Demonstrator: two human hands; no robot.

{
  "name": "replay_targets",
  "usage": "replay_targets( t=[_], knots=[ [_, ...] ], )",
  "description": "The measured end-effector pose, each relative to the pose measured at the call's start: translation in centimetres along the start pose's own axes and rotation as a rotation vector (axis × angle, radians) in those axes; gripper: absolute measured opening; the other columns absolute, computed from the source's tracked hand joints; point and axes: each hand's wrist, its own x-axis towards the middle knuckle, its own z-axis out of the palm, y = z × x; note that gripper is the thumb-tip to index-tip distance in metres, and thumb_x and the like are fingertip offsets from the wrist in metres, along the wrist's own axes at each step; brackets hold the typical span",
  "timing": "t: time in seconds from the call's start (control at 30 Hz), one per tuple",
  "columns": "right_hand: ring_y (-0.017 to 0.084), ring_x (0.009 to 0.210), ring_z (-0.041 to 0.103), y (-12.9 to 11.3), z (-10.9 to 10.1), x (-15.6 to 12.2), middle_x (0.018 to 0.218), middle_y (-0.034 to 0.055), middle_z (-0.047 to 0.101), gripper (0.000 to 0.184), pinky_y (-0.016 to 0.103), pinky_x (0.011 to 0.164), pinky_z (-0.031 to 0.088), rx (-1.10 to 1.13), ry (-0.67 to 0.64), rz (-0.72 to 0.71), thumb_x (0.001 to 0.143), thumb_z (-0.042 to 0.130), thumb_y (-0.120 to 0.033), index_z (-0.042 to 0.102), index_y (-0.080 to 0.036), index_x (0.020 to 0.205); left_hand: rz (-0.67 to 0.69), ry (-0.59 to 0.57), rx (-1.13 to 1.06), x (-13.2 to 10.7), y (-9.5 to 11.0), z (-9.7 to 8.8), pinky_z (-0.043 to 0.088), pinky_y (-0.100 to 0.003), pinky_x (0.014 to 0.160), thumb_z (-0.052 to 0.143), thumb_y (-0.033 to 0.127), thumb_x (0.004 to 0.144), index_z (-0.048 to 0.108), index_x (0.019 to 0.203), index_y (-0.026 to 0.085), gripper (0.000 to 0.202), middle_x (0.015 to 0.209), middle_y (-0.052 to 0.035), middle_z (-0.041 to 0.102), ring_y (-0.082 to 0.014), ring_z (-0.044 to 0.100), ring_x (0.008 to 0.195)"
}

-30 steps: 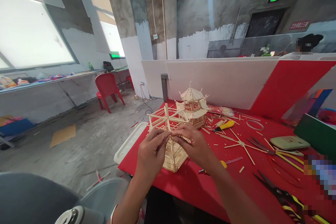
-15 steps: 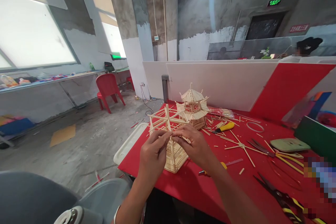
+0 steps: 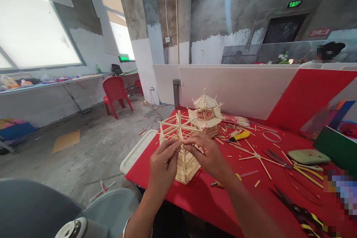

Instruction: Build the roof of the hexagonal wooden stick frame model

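A pavilion frame built of thin wooden sticks (image 3: 185, 173) stands at the near left of the red table, with a stepped base, posts and spoke-like beams on top. My left hand (image 3: 164, 161) is closed at its upper front corner, thumb and forefinger pinched together. From the other side my right hand (image 3: 209, 154) pinches at the same corner, its fingertips nearly meeting the left ones. The fingers hide the exact joint, and I cannot see whether a separate small stick is between them. Just behind stands a tiered stick pagoda (image 3: 205, 113) with a pointed roof.
On the red table (image 3: 223, 212) lie a yellow utility knife (image 3: 240, 136), a star of crossed sticks (image 3: 257, 156), scissors (image 3: 295, 206), a green case (image 3: 309, 156) and loose sticks. A white partition (image 3: 223, 89) borders the back. A person sits beyond it.
The view has shifted very slightly. Both hands keep their pinch at the frame's corner, and the frame stays where it was.
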Motion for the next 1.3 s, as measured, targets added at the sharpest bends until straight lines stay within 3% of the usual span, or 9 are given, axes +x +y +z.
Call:
replay_targets(
  t=[0.33,1.3],
  knots=[
    [0.019,0.094,0.062,-0.2,-0.1,0.0,0.095,0.0017,0.069,0.008,0.035,0.086,0.047,-0.015,0.007,0.001,0.095,0.060,-0.028,0.067,-0.025,0.095,0.067,-0.008,0.143,-1.0,-0.4,0.1,0.058,-0.029,0.087,0.052,0.004,0.089,0.071,0.117,0.022,0.038,0.116,-0.0105,0.071,-0.0188,0.069,0.105],
    [0.019,0.093,0.062,-0.2,0.0,-0.2,0.094,0.0027,0.069,0.009,0.035,0.086,0.048,-0.010,0.013,-0.003,0.096,0.058,-0.029,0.065,-0.024,0.093,0.073,-0.005,0.067,-1.1,-0.8,0.3,0.058,-0.026,0.086,0.051,0.000,0.087,0.071,0.118,0.023,0.044,0.116,-0.0099,0.072,-0.0177,0.070,0.104]
  ],
)
